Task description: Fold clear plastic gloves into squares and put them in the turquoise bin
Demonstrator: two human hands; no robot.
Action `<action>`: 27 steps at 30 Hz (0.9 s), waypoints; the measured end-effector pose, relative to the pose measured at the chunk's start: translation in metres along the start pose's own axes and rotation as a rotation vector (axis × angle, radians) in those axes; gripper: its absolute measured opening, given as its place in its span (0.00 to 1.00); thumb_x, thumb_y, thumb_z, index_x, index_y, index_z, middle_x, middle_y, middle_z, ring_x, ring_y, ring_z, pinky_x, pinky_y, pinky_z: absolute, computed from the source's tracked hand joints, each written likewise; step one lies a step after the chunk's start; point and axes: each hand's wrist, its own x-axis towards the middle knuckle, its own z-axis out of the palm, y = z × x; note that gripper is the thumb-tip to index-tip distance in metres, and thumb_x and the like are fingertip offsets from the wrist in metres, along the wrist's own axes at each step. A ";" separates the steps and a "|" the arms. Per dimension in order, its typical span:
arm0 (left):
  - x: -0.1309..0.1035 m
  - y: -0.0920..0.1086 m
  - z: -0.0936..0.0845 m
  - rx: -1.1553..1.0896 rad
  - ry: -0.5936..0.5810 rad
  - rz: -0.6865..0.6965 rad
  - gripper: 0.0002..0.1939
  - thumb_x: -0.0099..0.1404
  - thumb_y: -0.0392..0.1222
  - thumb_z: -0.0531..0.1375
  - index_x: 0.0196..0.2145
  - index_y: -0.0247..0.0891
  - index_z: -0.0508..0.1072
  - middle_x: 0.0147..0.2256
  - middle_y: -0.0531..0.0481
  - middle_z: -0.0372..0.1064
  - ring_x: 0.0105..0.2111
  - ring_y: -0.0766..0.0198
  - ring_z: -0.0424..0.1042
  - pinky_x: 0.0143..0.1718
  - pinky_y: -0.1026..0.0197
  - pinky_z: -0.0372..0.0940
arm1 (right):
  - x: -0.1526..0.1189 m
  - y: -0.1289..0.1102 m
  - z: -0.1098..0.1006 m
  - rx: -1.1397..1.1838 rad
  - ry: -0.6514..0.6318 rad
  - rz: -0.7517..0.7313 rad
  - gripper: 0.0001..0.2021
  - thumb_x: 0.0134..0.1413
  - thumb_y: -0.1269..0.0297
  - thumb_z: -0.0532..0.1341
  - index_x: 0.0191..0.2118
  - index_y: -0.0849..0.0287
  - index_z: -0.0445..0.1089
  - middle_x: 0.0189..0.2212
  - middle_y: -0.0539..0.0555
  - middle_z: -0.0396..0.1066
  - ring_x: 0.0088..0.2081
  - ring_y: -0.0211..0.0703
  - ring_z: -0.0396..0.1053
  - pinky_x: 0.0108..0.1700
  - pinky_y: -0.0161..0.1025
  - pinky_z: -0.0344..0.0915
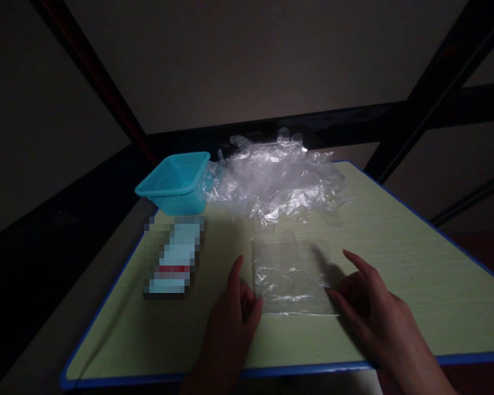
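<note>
A clear disposable plastic glove [290, 280] lies flat on the table between my hands, its finger shapes pointing away and its straight cuff edge toward me. My left hand [233, 323] is at its left side, thumb by the lower left corner, index finger stretched forward and the other fingers curled. At the right edge, the thumb tip of my right hand [374, 312] meets the plastic or rests just beside it, with the index finger raised apart. Neither hand grips anything. Beyond the glove, a loose pile of similar clear gloves [275, 175] spreads across the back.
A turquoise plastic basket [185, 203] stands at the back left, against the pile. In front of it lies a blurred-out phone-like device [175, 258]. The pale wood-grain table [407, 269] has a blue edge, with a wall and dark beams behind.
</note>
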 end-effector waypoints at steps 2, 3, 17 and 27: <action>0.000 -0.003 0.001 0.041 0.023 0.023 0.33 0.59 0.36 0.53 0.60 0.35 0.47 0.21 0.61 0.57 0.21 0.68 0.62 0.26 0.65 0.60 | -0.002 0.000 -0.002 -0.030 0.018 -0.019 0.22 0.57 0.64 0.53 0.57 0.64 0.53 0.24 0.52 0.69 0.21 0.40 0.68 0.23 0.35 0.67; -0.001 -0.004 0.001 0.071 0.046 0.037 0.32 0.60 0.37 0.53 0.60 0.35 0.47 0.22 0.60 0.58 0.21 0.67 0.63 0.26 0.64 0.61 | -0.004 0.000 -0.003 -0.052 0.037 -0.039 0.21 0.58 0.64 0.53 0.56 0.64 0.54 0.26 0.54 0.70 0.24 0.41 0.69 0.24 0.36 0.68; -0.015 0.003 0.011 0.600 -0.275 0.677 0.46 0.58 0.46 0.58 0.64 0.30 0.34 0.63 0.34 0.40 0.63 0.48 0.43 0.57 0.46 0.55 | -0.020 -0.023 0.009 -0.448 -0.242 -0.703 0.47 0.52 0.40 0.51 0.64 0.74 0.34 0.58 0.69 0.54 0.57 0.58 0.58 0.49 0.53 0.65; -0.011 -0.001 0.010 0.630 -0.368 0.638 0.47 0.56 0.47 0.59 0.64 0.28 0.36 0.63 0.32 0.37 0.63 0.45 0.40 0.58 0.43 0.51 | -0.022 -0.015 0.002 -0.455 -0.273 -0.676 0.49 0.51 0.39 0.51 0.64 0.72 0.30 0.59 0.69 0.53 0.57 0.59 0.58 0.48 0.51 0.67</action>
